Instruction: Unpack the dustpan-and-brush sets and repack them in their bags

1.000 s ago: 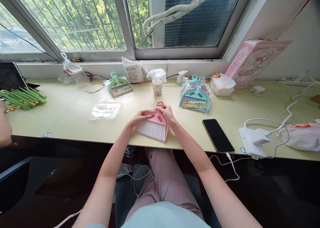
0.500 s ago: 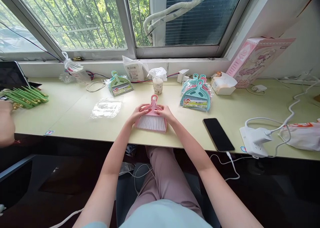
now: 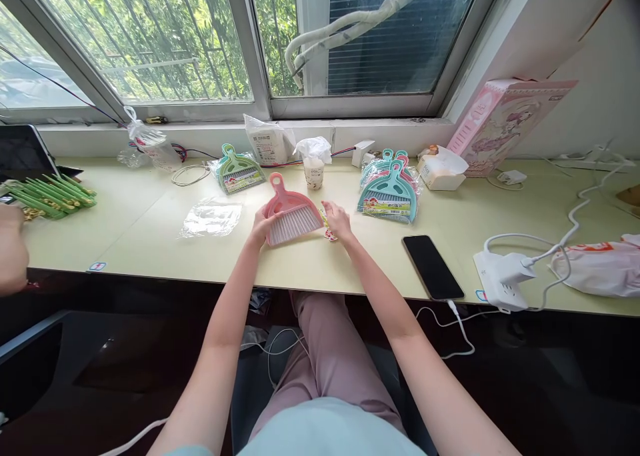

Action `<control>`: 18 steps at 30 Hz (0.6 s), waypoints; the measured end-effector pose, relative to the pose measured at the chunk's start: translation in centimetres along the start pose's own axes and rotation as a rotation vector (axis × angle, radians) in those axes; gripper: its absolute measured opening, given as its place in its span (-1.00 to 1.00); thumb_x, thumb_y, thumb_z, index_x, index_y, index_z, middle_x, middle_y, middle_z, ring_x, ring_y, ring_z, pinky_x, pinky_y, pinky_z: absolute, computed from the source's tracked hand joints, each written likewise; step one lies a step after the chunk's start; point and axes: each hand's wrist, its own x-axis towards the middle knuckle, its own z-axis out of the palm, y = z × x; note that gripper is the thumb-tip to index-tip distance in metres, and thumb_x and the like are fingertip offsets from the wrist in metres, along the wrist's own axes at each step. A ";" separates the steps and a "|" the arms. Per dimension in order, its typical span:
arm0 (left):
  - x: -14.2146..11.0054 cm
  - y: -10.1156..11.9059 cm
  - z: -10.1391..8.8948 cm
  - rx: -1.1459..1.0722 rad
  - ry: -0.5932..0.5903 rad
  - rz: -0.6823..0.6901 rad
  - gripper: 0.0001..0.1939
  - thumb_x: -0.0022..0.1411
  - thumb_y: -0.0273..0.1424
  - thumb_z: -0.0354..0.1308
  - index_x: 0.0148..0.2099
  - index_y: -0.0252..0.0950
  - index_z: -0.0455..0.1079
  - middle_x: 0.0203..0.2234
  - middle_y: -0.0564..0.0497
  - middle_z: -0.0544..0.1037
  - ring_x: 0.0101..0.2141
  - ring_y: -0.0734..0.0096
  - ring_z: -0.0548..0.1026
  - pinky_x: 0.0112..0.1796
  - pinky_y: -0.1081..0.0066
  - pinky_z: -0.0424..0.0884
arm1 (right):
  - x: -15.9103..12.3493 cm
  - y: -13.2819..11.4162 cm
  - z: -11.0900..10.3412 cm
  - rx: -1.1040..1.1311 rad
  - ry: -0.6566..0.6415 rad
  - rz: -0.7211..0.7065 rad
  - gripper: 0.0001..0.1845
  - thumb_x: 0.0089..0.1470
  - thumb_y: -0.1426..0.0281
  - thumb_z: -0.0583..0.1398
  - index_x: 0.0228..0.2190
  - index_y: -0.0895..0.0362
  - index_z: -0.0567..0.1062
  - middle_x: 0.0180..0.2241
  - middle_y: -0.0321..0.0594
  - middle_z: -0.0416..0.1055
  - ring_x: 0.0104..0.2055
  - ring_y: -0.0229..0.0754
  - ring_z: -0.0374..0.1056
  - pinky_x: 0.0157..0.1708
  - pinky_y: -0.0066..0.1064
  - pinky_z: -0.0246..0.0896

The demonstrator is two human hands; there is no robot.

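Observation:
My left hand (image 3: 262, 227) is closed on the left edge of a pink dustpan with its brush (image 3: 294, 223), tilted above the table. White bristles face me and the looped handle points up and away. My right hand (image 3: 338, 220), just right of the dustpan, has its fingers closed on a small printed label card (image 3: 327, 225) in yellow and red. Part of the card is hidden behind the fingers. A flat clear plastic bag (image 3: 212, 217) lies on the table left of my left hand.
Wrapped green dustpan sets (image 3: 390, 196) lie at right, another (image 3: 239, 171) at back left. A paper-topped cup (image 3: 314, 169), a tissue box (image 3: 442, 169), a phone (image 3: 433, 267) and a power strip (image 3: 500, 283) stand around. Another person's hand (image 3: 12, 251) is at the left edge, near green stalks (image 3: 53, 196).
The dustpan and brush have tilted and shifted left and up in my left hand. My right hand has let go of them and now holds the label card.

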 end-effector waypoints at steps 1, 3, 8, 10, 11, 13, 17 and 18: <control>0.3 -0.2 -0.3 -0.021 0.065 0.014 -0.32 -0.08 -0.27 0.45 0.11 -0.32 0.42 -0.04 -0.17 0.55 0.04 -0.03 0.47 0.07 0.11 0.37 | -0.1 0.2 -0.3 -0.158 0.026 0.013 -0.55 0.31 0.12 0.01 0.08 0.04 0.43 0.16 -0.09 0.37 0.23 0.02 0.17 0.19 -0.03 0.06; 0.7 -0.6 -0.7 -0.045 0.158 0.033 -0.34 -0.09 -0.28 0.45 0.08 -0.33 0.42 -0.05 -0.18 0.55 0.02 0.01 0.49 0.05 0.11 0.38 | -0.3 0.7 -0.5 -0.392 -0.019 0.012 -0.55 0.21 0.15 0.17 0.08 0.06 0.43 0.20 -0.04 0.29 0.25 0.10 0.09 0.16 0.04 0.04; 1.1 -1.5 -0.8 -0.080 0.271 0.047 -0.40 -0.08 -0.28 0.44 0.03 -0.30 0.40 -0.05 -0.17 0.53 0.01 0.07 0.49 0.03 0.15 0.41 | -0.3 0.9 0.1 -0.452 -0.149 0.027 -0.44 0.03 0.38 0.32 0.09 0.06 0.41 0.17 -0.05 0.23 0.20 0.07 0.09 0.06 -0.18 0.18; 1.3 -2.0 -0.8 -0.119 0.283 0.039 -0.45 -0.05 -0.27 0.42 0.00 -0.27 0.40 -0.06 -0.15 0.53 0.00 0.09 0.50 0.02 0.18 0.42 | -0.1 1.0 0.0 -0.415 -0.121 0.064 -0.34 -0.02 0.47 0.32 0.14 0.09 0.37 0.18 -0.02 0.18 0.20 0.05 0.12 0.07 -0.27 0.19; 1.4 -2.2 -0.9 -0.143 0.283 0.034 -0.48 -0.03 -0.26 0.40 -0.02 -0.27 0.40 -0.07 -0.14 0.53 0.00 0.10 0.50 0.01 0.19 0.42 | 0.0 1.1 -0.2 -0.400 -0.109 0.078 -0.29 -0.05 0.50 0.33 0.16 0.11 0.35 0.18 0.00 0.16 0.20 0.04 0.13 0.09 -0.30 0.18; 1.6 -2.5 -1.0 -0.188 0.288 0.026 -0.54 0.00 -0.25 0.38 -0.06 -0.26 0.39 -0.10 -0.11 0.53 -0.03 0.13 0.51 -0.02 0.21 0.44 | 0.2 1.3 -0.8 -0.378 -0.115 0.094 -0.21 -0.09 0.53 0.35 0.19 0.16 0.31 0.15 0.03 0.17 0.18 0.01 0.19 0.10 -0.34 0.19; 1.7 -2.6 -1.2 -0.246 0.287 0.001 -0.57 -0.01 -0.28 0.38 -0.10 -0.23 0.35 -0.13 -0.07 0.52 -0.08 0.21 0.53 -0.08 0.28 0.47 | 0.4 1.6 -1.7 -0.373 -0.153 0.097 -0.26 -0.15 0.53 0.39 0.11 0.21 0.38 0.06 0.03 0.29 0.06 -0.04 0.33 0.01 -0.37 0.27; 1.6 -2.6 -1.2 -0.258 0.288 -0.009 -0.57 0.00 -0.28 0.38 -0.10 -0.22 0.33 -0.14 -0.06 0.52 -0.09 0.23 0.53 -0.09 0.30 0.47 | 0.4 1.6 -1.8 -0.380 -0.162 0.089 -0.32 -0.16 0.53 0.39 0.05 0.22 0.43 0.02 0.01 0.35 0.04 -0.05 0.35 -0.02 -0.37 0.28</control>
